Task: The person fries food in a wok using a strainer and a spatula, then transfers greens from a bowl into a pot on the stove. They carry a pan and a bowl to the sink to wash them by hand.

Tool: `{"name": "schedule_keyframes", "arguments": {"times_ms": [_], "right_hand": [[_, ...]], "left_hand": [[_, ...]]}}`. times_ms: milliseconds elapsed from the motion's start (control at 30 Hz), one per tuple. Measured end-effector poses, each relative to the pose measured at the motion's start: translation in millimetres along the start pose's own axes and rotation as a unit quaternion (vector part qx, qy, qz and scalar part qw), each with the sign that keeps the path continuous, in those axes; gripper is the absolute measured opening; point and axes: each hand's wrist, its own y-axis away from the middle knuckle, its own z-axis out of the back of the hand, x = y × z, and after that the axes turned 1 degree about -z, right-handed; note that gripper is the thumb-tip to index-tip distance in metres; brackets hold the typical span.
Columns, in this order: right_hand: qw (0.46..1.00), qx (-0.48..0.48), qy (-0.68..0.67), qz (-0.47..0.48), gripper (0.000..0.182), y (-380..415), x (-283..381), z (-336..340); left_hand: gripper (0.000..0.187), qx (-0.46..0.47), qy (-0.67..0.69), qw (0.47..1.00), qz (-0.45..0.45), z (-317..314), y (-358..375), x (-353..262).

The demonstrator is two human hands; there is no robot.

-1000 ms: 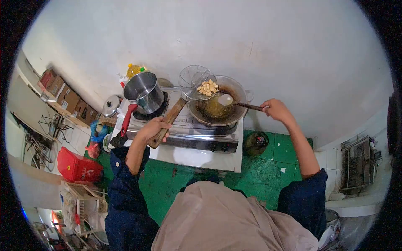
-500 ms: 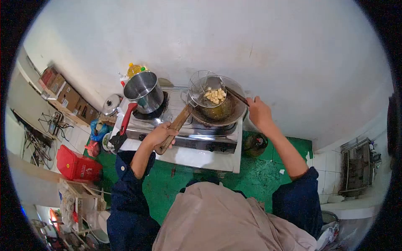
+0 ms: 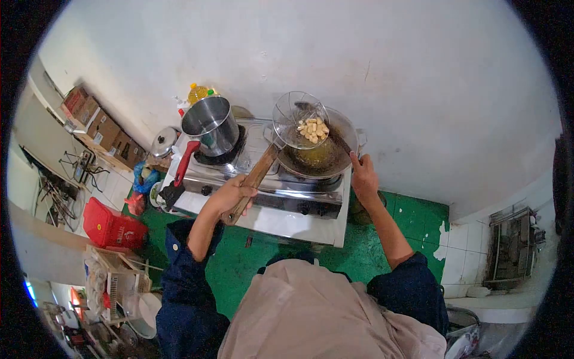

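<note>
My left hand (image 3: 234, 195) is closed around the wooden handle of a wire strainer (image 3: 292, 142). The strainer's basket is over the wok (image 3: 351, 128), and pale yellow cut pieces of food (image 3: 313, 129) lie in it. Yellowish oil (image 3: 317, 157) shows in the wok below. My right hand (image 3: 365, 178), at the wok's right rim, grips the dark handle of a spatula (image 3: 340, 142). That handle slants up and left toward the basket; how its far end meets the strainer is hard to make out.
A steel pot (image 3: 210, 127) with a red handle sits on the left burner of the stove (image 3: 257, 194). Behind it stands an oil bottle (image 3: 197, 93); a lid (image 3: 164, 142) lies to its left. On the floor at left is a red bin (image 3: 115, 224). A wall rises behind.
My right hand has moved down and slightly inward, with the spatula handle now steeper. The strainer has shifted slightly up, and the food pieces sit in a tighter heap. My left hand keeps its grip.
</note>
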Motion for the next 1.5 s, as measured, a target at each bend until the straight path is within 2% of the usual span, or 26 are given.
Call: {"name": "schedule_keyframes", "arguments": {"times_ms": [33, 133, 233, 333, 433, 533, 633, 733, 833, 933, 1133, 1233, 1333, 1500], "right_hand": [[1.0, 0.001, -0.002, 0.006, 0.048, -0.1, -1.8, 1.0], [1.0, -0.016, 0.006, 0.01, 0.066, 3.4, -11.0, -8.8], [0.999, -0.021, 0.011, 0.045, 0.069, 5.0, -22.2, -12.0], [0.998, -0.048, -0.01, 0.036, 0.071, 3.2, -20.7, -4.8], [0.999, 0.042, 0.016, 0.015, 0.072, 2.5, -19.9, 2.7], [1.0, -0.011, 0.005, -0.004, 0.069, 6.0, -20.5, -4.6], [0.998, 0.062, 0.004, -0.032, 0.067, 4.1, -17.6, 3.1], [0.999, 0.032, -0.009, -0.041, 0.066, 5.1, -21.8, -0.9], [0.994, 0.086, -0.002, -0.063, 0.067, 2.2, -16.9, 8.0], [0.997, 0.039, -0.02, -0.057, 0.067, 4.7, -19.2, 1.2], [0.998, 0.044, -0.014, -0.04, 0.067, 4.3, -21.9, 2.3], [0.992, 0.093, 0.005, -0.08, 0.064, 1.5, -18.7, 3.5], [0.999, 0.019, -0.028, -0.022, 0.06, 5.6, -23.4, -2.4], [0.998, 0.051, -0.01, -0.043, 0.057, 5.0, -20.8, 2.5]], "left_hand": [[0.028, 0.005, 0.005, 1.0, -0.002, -1.3, 1.4, -0.3], [0.028, 0.01, 0.009, 1.0, -0.007, -0.1, 1.9, -5.8], [0.027, 0.01, -0.002, 1.0, 0.005, 1.0, 2.7, -2.6], [0.026, 0.006, -0.006, 1.0, -0.004, 0.7, 3.2, -8.8], [0.024, -0.008, 0.007, 1.0, 0.001, -2.5, 5.6, -5.8], [0.023, -0.012, 0.008, 1.0, -0.008, -1.1, 2.1, -8.7], [0.022, -0.006, 0.01, 1.0, -0.002, -2.1, 5.7, -8.7], [0.022, -0.002, 0.013, 1.0, -0.016, -3.5, 4.1, -12.4], [0.022, 0.003, 0.023, 1.0, -0.013, 0.0, 2.8, -3.8], [0.023, -0.002, 0.017, 1.0, -0.002, 0.6, 1.1, -9.6], [0.022, -0.012, 0.012, 1.0, -0.012, -4.8, 7.8, -20.3], [0.022, -0.006, 0.017, 1.0, -0.017, -3.0, 7.0, -14.4], [0.022, -0.012, 0.013, 1.0, -0.017, -3.4, 3.7, -14.7], [0.022, -0.017, 0.003, 1.0, -0.01, -7.4, 9.1, -18.5]]}}
